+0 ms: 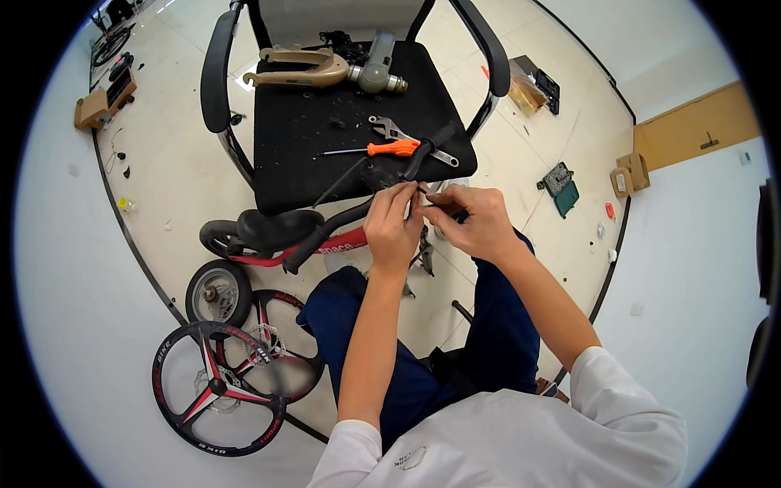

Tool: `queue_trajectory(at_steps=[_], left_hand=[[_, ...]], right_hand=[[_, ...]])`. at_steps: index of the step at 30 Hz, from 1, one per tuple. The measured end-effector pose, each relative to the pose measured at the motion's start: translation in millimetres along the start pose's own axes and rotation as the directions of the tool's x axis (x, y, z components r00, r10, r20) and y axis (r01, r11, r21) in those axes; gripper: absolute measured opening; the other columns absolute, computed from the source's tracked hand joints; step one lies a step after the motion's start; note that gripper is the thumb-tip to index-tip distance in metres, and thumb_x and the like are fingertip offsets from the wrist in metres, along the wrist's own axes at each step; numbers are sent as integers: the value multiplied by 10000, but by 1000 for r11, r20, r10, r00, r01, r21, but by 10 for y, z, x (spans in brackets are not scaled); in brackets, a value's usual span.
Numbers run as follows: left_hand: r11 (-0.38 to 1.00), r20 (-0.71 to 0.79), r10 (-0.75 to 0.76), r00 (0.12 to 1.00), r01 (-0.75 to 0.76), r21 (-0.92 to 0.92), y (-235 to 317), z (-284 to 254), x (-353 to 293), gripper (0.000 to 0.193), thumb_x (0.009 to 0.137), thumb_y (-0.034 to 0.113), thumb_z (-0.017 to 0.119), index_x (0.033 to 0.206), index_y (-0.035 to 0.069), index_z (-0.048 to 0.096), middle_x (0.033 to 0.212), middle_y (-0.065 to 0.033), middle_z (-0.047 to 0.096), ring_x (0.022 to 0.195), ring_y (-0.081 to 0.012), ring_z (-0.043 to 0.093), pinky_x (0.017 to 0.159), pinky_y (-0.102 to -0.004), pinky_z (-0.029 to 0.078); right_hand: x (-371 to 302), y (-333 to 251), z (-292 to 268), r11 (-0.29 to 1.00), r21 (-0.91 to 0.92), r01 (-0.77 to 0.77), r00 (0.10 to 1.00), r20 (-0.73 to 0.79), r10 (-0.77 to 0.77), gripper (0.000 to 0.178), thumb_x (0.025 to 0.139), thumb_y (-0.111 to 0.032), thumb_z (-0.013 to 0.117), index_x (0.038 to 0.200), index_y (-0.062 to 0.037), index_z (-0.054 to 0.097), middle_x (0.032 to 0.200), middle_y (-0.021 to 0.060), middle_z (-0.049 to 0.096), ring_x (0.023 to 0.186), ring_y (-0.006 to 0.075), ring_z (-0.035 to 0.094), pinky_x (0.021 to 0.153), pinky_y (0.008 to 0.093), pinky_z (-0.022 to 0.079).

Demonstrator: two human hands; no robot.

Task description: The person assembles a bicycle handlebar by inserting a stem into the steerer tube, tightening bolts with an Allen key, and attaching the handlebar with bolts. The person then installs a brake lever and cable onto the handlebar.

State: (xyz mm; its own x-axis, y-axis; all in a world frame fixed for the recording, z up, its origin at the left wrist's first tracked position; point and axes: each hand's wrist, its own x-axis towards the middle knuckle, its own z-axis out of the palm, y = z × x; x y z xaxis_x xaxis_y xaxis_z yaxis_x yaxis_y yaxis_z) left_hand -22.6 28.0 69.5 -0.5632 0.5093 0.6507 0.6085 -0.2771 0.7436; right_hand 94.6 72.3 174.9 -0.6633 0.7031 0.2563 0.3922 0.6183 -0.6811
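Note:
My left hand (392,226) and my right hand (472,221) meet in front of the chair seat, fingers pinched around something small and dark that I cannot make out. Just beyond them is the black handlebar (340,224) of a small red bike (346,241) with a black saddle (279,233). Parts of the handlebar are hidden behind my fingers. On the black chair seat (297,122) lie an orange-handled screwdriver (394,148) and an adjustable wrench (390,130), both a little past my hands.
A beige bicycle fork (305,67) rests at the back of the seat, between two armrests (220,73). Three-spoke wheels (216,387) and a smaller wheel (218,294) lie at left. On the right floor are a green case (565,195) and cardboard boxes (631,174).

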Motion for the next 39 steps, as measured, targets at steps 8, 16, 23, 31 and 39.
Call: queue_trajectory(at_steps=[8,16,23,31,39], left_hand=[[999,-37,37,999,-36,19,11,58,-16,267,747,-76,735,1003,-3,736,964,-129,722,850,-278,721,739,-329,588],[998,-16,36,999,-35,47,21,44,6,243,803,-92,696,1029,-12,732,983,-133,721,865,-269,718,745,-337,588],[998,60,50,997,-52,40,-24,78,42,294,786,-101,654,1061,-11,703,1013,-151,712,919,-315,693,817,-383,565],[999,204,29,979,-23,-31,-3,-81,94,344,769,-79,598,1105,-39,661,1069,-168,684,1008,-333,665,886,-397,550],[997,246,20,969,-2,-75,-3,-164,198,322,788,-105,631,1094,-19,682,1050,-138,683,973,-308,661,841,-375,553]], right_hand=[[-96,20,463,808,519,-279,819,-311,483,219,906,-120,713,781,42,635,698,92,700,572,161,698,529,254,532],[-18,40,250,635,683,-360,862,-17,507,209,933,-132,683,819,32,621,755,75,689,678,161,714,618,295,589],[78,-77,-196,963,-215,160,985,-23,-169,134,795,10,721,926,-5,700,734,106,696,647,230,704,623,301,549],[306,-138,-525,758,-263,597,766,469,-440,245,761,-43,688,1004,-18,700,857,94,619,777,275,654,669,373,542],[654,-209,-680,445,-261,857,460,778,-428,183,807,-80,642,965,2,688,895,76,638,826,226,673,712,325,562]])
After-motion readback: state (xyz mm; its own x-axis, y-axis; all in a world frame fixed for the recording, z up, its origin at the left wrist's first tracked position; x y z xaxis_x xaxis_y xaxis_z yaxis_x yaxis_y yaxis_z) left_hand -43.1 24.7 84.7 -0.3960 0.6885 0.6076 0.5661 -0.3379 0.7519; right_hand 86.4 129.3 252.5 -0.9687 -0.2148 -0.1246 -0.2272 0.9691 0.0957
